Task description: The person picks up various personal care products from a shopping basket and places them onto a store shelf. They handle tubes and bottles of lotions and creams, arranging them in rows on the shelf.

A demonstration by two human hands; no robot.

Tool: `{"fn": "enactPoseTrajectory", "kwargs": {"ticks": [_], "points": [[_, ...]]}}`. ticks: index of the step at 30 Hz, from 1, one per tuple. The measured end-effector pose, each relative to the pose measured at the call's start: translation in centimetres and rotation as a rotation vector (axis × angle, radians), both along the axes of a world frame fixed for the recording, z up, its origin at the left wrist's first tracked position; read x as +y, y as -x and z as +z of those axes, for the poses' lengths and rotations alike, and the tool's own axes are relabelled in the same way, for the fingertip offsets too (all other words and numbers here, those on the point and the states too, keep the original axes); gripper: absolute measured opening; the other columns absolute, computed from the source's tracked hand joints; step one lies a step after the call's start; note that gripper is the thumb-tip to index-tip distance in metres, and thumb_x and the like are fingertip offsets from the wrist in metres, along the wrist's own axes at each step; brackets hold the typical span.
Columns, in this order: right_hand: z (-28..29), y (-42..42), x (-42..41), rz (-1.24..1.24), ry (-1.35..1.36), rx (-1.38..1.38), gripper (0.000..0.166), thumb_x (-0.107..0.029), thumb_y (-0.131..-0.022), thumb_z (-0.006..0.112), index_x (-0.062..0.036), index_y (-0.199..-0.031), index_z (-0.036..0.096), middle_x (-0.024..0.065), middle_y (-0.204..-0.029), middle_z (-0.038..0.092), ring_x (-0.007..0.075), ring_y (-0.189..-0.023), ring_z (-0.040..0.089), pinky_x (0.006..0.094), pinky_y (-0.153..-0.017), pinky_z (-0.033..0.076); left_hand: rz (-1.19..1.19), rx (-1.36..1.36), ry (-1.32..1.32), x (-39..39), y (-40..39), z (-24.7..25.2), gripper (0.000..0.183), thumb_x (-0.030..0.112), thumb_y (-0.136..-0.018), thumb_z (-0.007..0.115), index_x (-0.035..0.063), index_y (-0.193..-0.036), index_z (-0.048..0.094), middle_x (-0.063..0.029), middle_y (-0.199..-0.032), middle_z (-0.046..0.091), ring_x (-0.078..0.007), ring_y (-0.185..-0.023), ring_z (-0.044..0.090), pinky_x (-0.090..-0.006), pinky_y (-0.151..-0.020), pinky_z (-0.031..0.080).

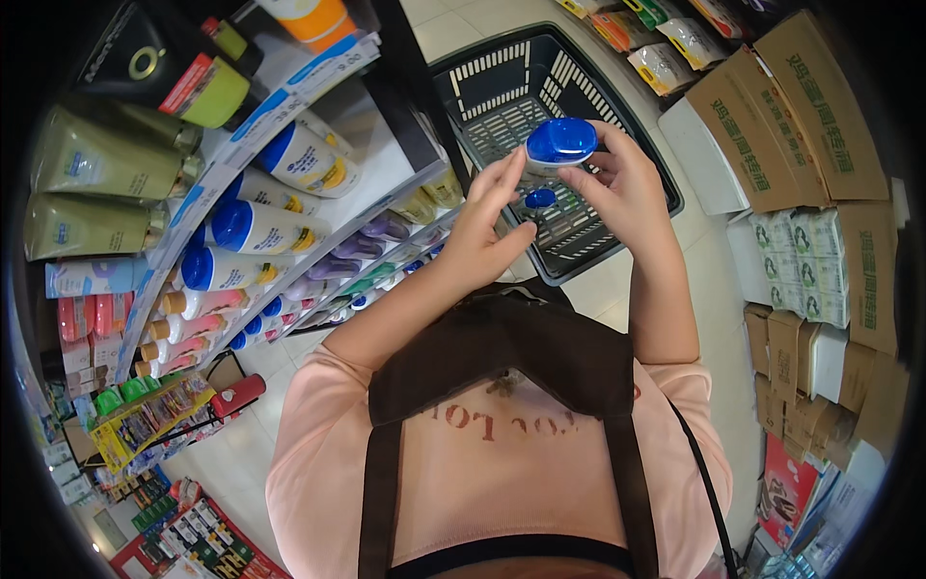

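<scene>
My right hand point(618, 181) grips a white shampoo-type bottle with a glossy blue cap point(561, 140), seen almost from straight above. My left hand point(486, 217) is at the bottle's left side, fingers stretched out and thumb apart. Its fingertips are at the cap's edge; whether they press on it cannot be told. Below both hands a black plastic shopping basket point(499, 93) with slotted walls rests on the floor. A small blue oval thing point(540, 199) shows between my hands, over the basket; its kind is unclear.
Left of me rises a shelf with price strips point(239, 137), holding similar blue-capped white bottles point(271, 227), olive tubes point(101, 163) and purple bottles point(354, 250). Cardboard boxes point(767, 137) and wrapped tissue packs point(799, 264) are stacked at the right. Bagged goods point(662, 65) lie beyond the basket.
</scene>
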State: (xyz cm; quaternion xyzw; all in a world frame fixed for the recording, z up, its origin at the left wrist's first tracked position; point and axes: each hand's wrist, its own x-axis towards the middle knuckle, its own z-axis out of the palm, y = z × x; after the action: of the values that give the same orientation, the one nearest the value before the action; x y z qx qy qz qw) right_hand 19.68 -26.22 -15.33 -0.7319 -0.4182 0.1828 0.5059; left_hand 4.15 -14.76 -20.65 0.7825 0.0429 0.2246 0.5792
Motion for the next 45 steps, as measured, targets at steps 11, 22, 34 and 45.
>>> {"fn": "enactPoseTrajectory", "kwargs": {"ticks": [11, 22, 34, 45], "points": [[-5.6, -5.5, -1.2, -0.142, 0.100, 0.064, 0.049, -0.006, -0.070, 0.074, -0.0052, -0.114, 0.052, 0.0083, -0.099, 0.061, 0.0159, -0.081, 0.064, 0.0255, -0.070, 0.051, -0.049, 0.166, 0.161, -1.6, -7.0, -4.9, 0.077, 0.004, -0.076, 0.058, 0.0095, -0.144, 0.022, -0.0132, -0.136, 0.034, -0.0221, -0.126, 0.036, -0.0357, -0.101, 0.033], [-12.0, -9.9, -0.7, -0.232, 0.417, -0.092, 0.046, -0.016, -0.067, 0.076, -0.0106, -0.107, 0.055, 0.0080, -0.089, 0.066, 0.0186, -0.080, 0.065, 0.0284, -0.070, 0.048, 0.003, 0.375, 0.397, -0.3, -12.9, -10.6, 0.063, 0.004, -0.077, 0.054, 0.0087, -0.138, 0.037, -0.0107, -0.135, 0.040, -0.0237, -0.121, 0.041, -0.0325, -0.096, 0.039], [-19.7, -12.3, 2.0, -0.213, 0.501, -0.115, 0.052, -0.021, -0.064, 0.078, -0.0145, -0.111, 0.057, 0.0139, -0.093, 0.065, 0.0316, -0.089, 0.062, 0.0388, -0.074, 0.049, 0.061, 0.589, -0.099, 2.2, -15.9, -15.1, 0.059, 0.022, -0.074, 0.057, 0.0097, -0.131, 0.047, -0.0171, -0.127, 0.050, -0.0337, -0.116, 0.046, -0.0382, -0.098, 0.036], [-24.4, -13.0, 3.7, -0.230, 0.560, -0.114, 0.052, -0.013, -0.066, 0.076, -0.0107, -0.113, 0.056, 0.0155, -0.101, 0.063, 0.0335, -0.094, 0.060, 0.0405, -0.079, 0.048, 0.028, 0.855, -0.572, 3.1, -17.6, -17.0, 0.061, 0.026, -0.075, 0.057, 0.0145, -0.133, 0.045, -0.0113, -0.144, 0.032, -0.0363, -0.133, 0.021, -0.0463, -0.107, 0.020]]}}
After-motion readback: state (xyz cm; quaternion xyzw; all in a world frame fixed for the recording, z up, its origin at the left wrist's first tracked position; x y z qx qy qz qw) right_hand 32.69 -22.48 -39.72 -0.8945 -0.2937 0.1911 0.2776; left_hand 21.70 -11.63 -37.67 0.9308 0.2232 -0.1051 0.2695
